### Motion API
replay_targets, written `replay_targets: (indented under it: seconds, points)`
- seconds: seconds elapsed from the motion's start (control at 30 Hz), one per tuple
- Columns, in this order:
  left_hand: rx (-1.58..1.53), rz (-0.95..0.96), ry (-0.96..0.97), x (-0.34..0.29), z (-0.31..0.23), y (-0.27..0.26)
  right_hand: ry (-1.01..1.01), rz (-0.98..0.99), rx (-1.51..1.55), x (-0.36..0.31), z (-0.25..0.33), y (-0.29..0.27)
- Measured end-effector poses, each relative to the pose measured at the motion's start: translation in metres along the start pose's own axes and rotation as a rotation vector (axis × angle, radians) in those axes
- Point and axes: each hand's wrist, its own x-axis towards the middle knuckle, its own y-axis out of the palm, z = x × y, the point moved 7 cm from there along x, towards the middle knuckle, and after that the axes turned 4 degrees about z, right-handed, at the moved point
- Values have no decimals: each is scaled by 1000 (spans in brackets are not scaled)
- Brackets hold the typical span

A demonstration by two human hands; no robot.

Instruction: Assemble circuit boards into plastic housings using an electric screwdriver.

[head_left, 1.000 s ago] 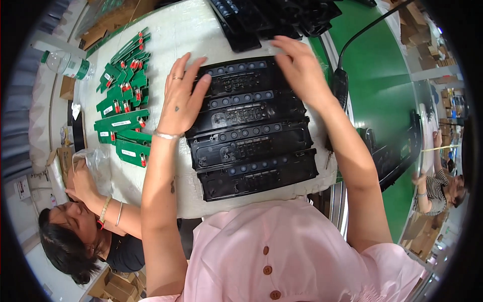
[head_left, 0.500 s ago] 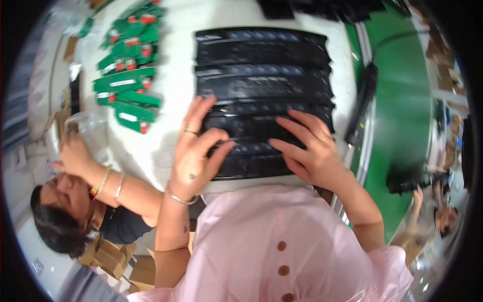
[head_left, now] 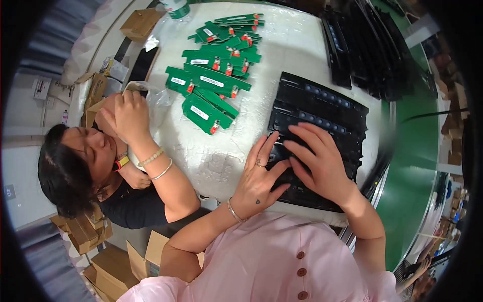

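Note:
A row of black plastic panels lies side by side before me, with lines of small round bluish spots along them. My left hand rests at the left edge of the nearer panels, fingers apart and thumb spread from the index finger. Over the middle of the same panels is my right hand, its fingers stretched out and bent a little at the tips. I see nothing held in either hand; the surface under the palms is hidden. Left of the panels lies a loose pile of green circuit boards with red connectors and white labels.
More black panels are stacked at the far right. A co-worker sits at the left with raised forearms, near a clear plastic bag. Cardboard boxes stand lower left. A green surface runs along the right.
The view has swung left, so panels and boards appear farther right. My right hand has come closer to my left hand over the panels. The co-worker's arm has shifted.

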Motion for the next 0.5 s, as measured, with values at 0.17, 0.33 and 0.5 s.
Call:
replay_targets:
  seconds: [0.17, 0.33, 0.5]
  points:
    - [-51, -117, -162, -9, 17, -37, -23, -93, 39, 81, -4, 22]
    - [-175, -258, -231, -24, 34, -56, -125, -255, -319, 153, 7, 44]
    - [-222, -385, -304, -52, 54, -71, -135, -308, -206, 176, 22, 42]
